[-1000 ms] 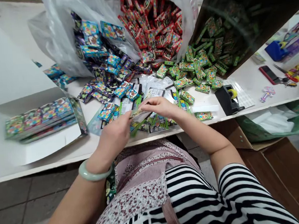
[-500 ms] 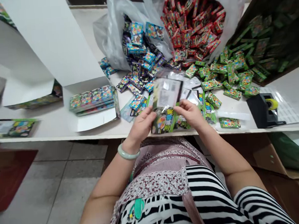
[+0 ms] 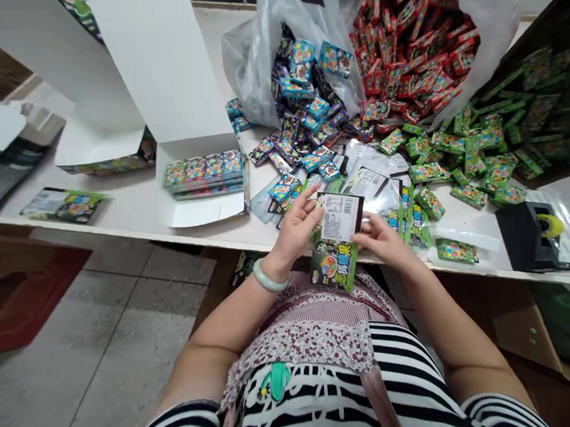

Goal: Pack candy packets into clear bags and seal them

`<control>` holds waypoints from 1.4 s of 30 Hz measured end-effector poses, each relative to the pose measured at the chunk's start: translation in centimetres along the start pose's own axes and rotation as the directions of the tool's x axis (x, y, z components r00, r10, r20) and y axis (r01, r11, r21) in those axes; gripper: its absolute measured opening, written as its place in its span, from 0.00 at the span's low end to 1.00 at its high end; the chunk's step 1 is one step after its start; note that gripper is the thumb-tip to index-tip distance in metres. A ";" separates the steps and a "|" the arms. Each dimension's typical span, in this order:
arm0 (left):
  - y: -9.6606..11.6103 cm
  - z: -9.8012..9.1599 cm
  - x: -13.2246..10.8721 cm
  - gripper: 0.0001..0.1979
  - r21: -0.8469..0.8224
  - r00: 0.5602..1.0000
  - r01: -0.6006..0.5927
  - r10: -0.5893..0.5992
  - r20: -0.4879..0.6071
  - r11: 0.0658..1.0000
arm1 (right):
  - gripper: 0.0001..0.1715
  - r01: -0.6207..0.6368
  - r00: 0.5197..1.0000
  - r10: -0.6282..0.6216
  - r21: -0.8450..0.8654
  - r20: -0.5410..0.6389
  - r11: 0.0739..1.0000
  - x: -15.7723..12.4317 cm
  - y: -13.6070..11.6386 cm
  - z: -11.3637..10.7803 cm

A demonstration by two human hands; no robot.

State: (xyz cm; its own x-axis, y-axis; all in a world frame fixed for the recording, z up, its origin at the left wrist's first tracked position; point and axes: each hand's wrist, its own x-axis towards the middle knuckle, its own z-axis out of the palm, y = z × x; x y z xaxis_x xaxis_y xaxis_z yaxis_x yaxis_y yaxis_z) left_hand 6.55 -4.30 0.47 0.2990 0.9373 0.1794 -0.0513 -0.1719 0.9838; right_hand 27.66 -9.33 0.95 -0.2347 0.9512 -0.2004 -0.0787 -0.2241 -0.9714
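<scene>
A green and black printed packet (image 3: 335, 259) with a pale label panel hangs upright over the table's front edge. My left hand (image 3: 299, 229) pinches its left side, and my right hand (image 3: 383, 238) grips its right side. Behind it lie more flat clear-topped packets (image 3: 366, 182), overlapping on the table. Small blue and purple candy boxes (image 3: 319, 109) spill from a plastic bag just beyond. Green candy boxes (image 3: 477, 152) are heaped to the right of the packets.
Red candy boxes (image 3: 410, 46) fill a clear bag at the back. On the left, an open white display box (image 3: 206, 210) holds stacked packets; a loose packet (image 3: 64, 206) lies farther left. A black tape dispenser (image 3: 526, 234) stands at the right of the table (image 3: 138, 231).
The view has shifted left, so the table's contents appear farther right. The held packet has come lower and nearer my body, with its label now facing up clearly.
</scene>
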 end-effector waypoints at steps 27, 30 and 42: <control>4.5 -0.9 -1.2 0.10 0.059 0.999 -0.020 0.021 -0.029 0.998 | 0.11 0.270 0.946 -0.317 -0.378 -0.065 0.885 0.0 -4.5 0.3; 4.7 -1.0 -1.1 0.09 0.077 0.997 -0.079 0.078 0.008 0.994 | 0.08 0.357 0.923 -0.382 -0.467 0.045 0.809 -0.3 -5.3 0.5; 4.9 -1.1 -0.3 0.11 0.087 0.998 -0.045 0.042 0.037 0.995 | 0.17 0.192 0.980 -0.192 -0.418 0.043 0.888 1.5 -7.1 1.3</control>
State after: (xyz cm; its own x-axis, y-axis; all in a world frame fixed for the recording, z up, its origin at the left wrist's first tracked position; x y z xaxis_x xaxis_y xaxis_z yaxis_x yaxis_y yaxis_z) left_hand 5.14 -5.03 5.20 0.3313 0.9174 0.2204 0.0184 -0.2399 0.9706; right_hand 26.61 -6.60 7.70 -0.2569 0.9664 -0.0046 0.2903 0.0726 -0.9542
